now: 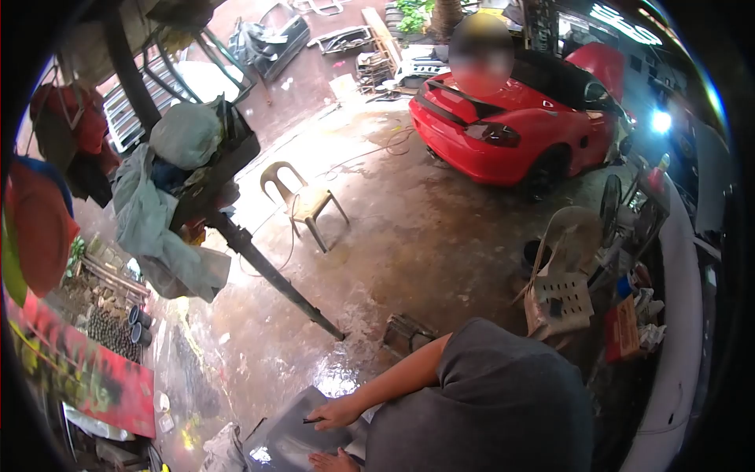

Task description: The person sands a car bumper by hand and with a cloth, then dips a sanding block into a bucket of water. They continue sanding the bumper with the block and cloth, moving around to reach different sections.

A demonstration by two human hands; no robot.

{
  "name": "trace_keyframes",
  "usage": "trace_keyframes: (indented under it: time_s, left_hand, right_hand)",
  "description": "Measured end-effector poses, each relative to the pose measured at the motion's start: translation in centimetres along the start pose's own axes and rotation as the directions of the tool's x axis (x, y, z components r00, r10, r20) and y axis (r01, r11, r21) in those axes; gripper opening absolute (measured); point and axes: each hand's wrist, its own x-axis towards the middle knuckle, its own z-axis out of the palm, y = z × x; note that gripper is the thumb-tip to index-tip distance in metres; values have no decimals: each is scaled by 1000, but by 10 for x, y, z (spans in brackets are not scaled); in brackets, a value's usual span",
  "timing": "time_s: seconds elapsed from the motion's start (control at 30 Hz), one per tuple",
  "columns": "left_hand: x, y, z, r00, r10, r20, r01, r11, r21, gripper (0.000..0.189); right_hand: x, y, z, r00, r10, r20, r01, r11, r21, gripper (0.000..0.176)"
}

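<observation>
My right hand (335, 412) is closed around a small dark object (312, 421), too small to make out, just over a smooth grey panel (283, 421). My bare right arm reaches in from a dark grey sleeve. Below it, at the bottom edge, my left hand (334, 462) lies on the lower part of the panel with its fingers apart; the frame cuts off part of it. Crumpled pale material (224, 450) lies at the panel's left side.
A red car (535, 126) stands at the back, a person beside it. A plastic chair (307, 200) is mid-floor, another (562, 303) at right. A metal post (275, 279) slants down near a dark metal object (407, 334). A painted red panel (118, 385) is at left.
</observation>
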Motion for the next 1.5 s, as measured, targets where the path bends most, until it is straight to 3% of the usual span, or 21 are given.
trace_keyframes:
  time_s: [0.17,0.23,0.27,0.33,0.37,0.4,0.47,0.53,0.63,0.67,0.77,0.83,0.93,0.97,1.0,1.07,1.1,1.2,1.3,1.4,1.5]
  left_hand:
    - [19,32,-34,943,-178,280,283,873,-398,77]
    - [28,37,-31,932,-234,278,338,840,-425,72]
    - [27,40,-31,925,-283,254,375,789,-487,67]
    - [19,50,-39,861,-443,251,483,557,-676,58]
    - [16,54,-59,788,-508,348,552,334,-764,56]
    - [13,55,-72,716,-517,469,582,71,-810,57]
    - [-12,75,-75,624,-532,573,515,-271,-813,57]
    - [-31,101,-65,554,-598,579,406,-413,-815,56]
    - [-17,102,-132,526,-445,724,452,-575,-682,55]
    - [-23,121,-97,540,-468,700,417,-573,-705,55]
    - [7,154,-89,342,-571,747,-16,-798,-602,66]
    - [35,162,-72,114,-689,716,-125,-725,-678,50]
    - [83,165,-14,-248,-770,587,-404,-469,-786,43]
    - [92,161,-11,-374,-834,405,-167,-369,-914,47]
    - [102,156,-8,-480,-854,202,104,-284,-953,51]
    - [130,108,-30,-433,-889,-152,660,-198,-724,61]
    - [148,87,-28,-489,-854,-177,663,-232,-712,62]
    - [172,49,-2,-194,-974,-118,961,-165,-221,64]
    - [187,84,26,-223,-960,-169,920,-150,-363,72]
    - [191,152,46,-270,-962,-52,926,-244,-288,78]
    - [194,108,45,-313,-941,-125,924,-271,-270,76]
  right_hand:
    - [23,36,17,996,17,86,-38,966,256,62]
    - [27,47,12,994,-85,71,70,980,189,67]
    - [30,53,15,989,-94,118,20,856,516,67]
    - [44,21,-9,914,230,333,-280,954,111,62]
    - [52,47,7,967,52,249,-138,928,345,57]
    - [57,34,6,948,79,309,-186,924,333,52]
    - [69,22,8,884,127,449,-279,915,290,46]
    - [85,27,20,774,170,610,-362,909,206,41]
    - [120,-1,36,526,261,810,-382,923,-50,36]
    - [130,-2,42,444,264,856,-369,925,-93,35]
    - [164,-5,58,236,281,930,-257,941,-219,32]
    - [191,-14,64,164,290,943,-102,956,-277,30]
    - [275,0,77,238,-205,950,482,874,68,31]
    - [310,-11,87,321,-299,899,699,715,-12,39]
    - [337,-40,94,223,-526,821,796,585,158,44]
    - [373,-97,120,82,-739,669,958,244,152,52]
    - [392,-107,142,10,-813,583,985,108,133,59]
    - [428,-111,202,-103,-714,693,994,-55,91,68]
    - [445,-95,232,-154,-624,766,988,-117,103,70]
    - [457,-81,236,-170,-665,727,985,-104,136,68]
    - [453,-76,237,-131,-700,702,989,-41,144,65]
